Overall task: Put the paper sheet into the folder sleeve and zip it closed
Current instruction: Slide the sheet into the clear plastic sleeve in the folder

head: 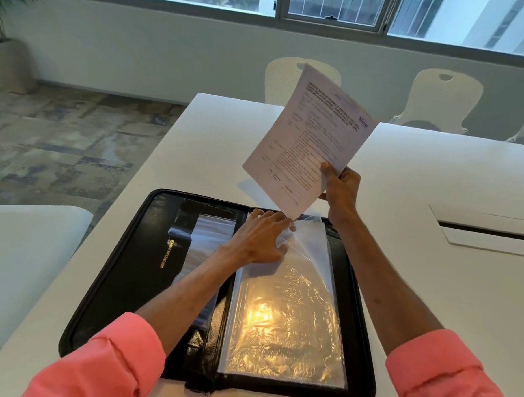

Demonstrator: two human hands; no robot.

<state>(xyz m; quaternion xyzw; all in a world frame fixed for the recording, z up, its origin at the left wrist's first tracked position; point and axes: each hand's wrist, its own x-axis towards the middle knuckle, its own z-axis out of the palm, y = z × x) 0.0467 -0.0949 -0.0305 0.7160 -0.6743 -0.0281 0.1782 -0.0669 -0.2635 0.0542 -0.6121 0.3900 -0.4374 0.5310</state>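
A black zip folder (125,282) lies open on the white table (435,182), with gold lettering on its left half. A clear plastic sleeve (288,319) covers its right half and reflects a yellow light. My left hand (262,237) rests on the sleeve's top end, fingers lifting the upper plastic layer. My right hand (341,186) holds a printed paper sheet (308,140) upright above the folder's far edge. The sheet's lower corner points down at the sleeve's top opening, right by my left fingertips.
Two white chairs (445,98) stand behind the table's far edge. A cable hatch (487,232) is set into the table at the right. Another white surface (26,263) sits to the left, with patterned floor beyond and a potted plant at the far left.
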